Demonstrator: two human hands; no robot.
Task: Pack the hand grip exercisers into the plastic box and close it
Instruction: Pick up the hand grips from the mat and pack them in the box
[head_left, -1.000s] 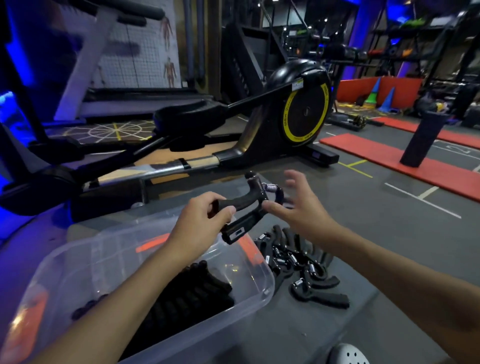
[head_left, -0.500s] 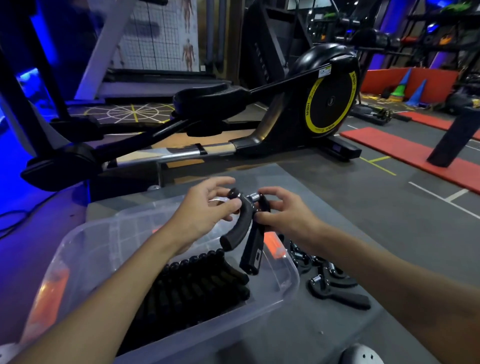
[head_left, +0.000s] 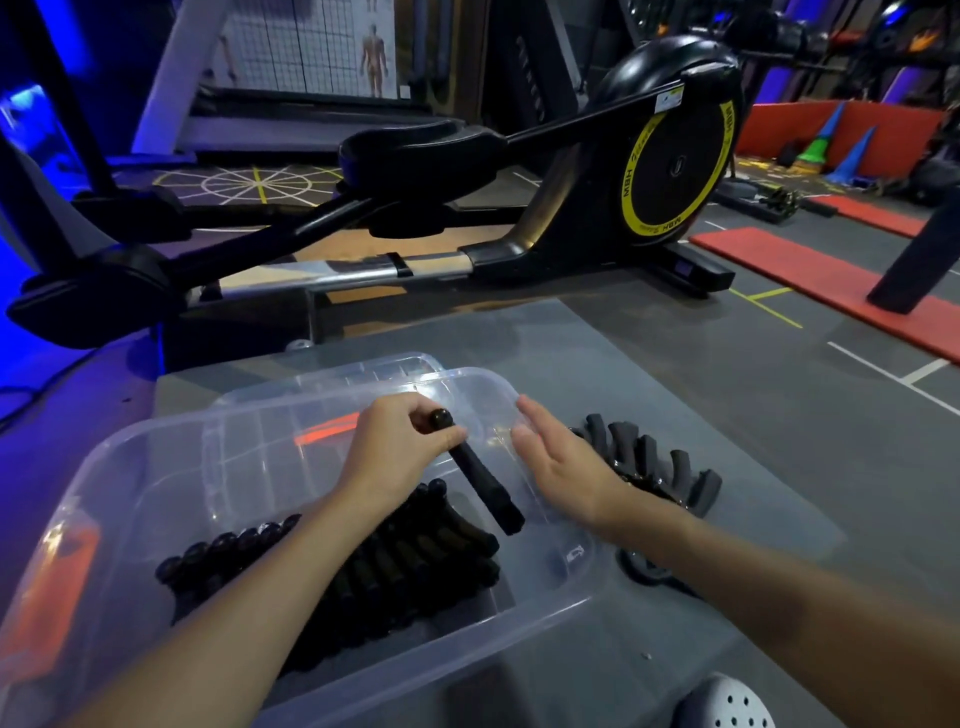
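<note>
Black hand grip exerciser (head_left: 483, 483) hangs over the plastic box (head_left: 441, 660), pinched in the grip of the left hand (head_left: 389, 452); the right hand (head_left: 561, 467) is spread, perhaps touching its rim.

The person's left grip (head_left: 395, 447) pinches one end of a black exerciser (head_left: 485, 486), which slants down inside the clear plastic box (head_left: 467, 644) above a row of packed exercisers (head_left: 415, 561). The right grip (head_left: 561, 462) hovers with straight fingers at the box's right wall; whether it touches is unclear. Just beside it, more exercisers (head_left: 654, 462) lie piled on the grey table (head_left: 571, 343). A clear lid (head_left: 363, 371) lies behind the box, and an elliptical trainer (head_left: 670, 166) stands beyond.
</note>
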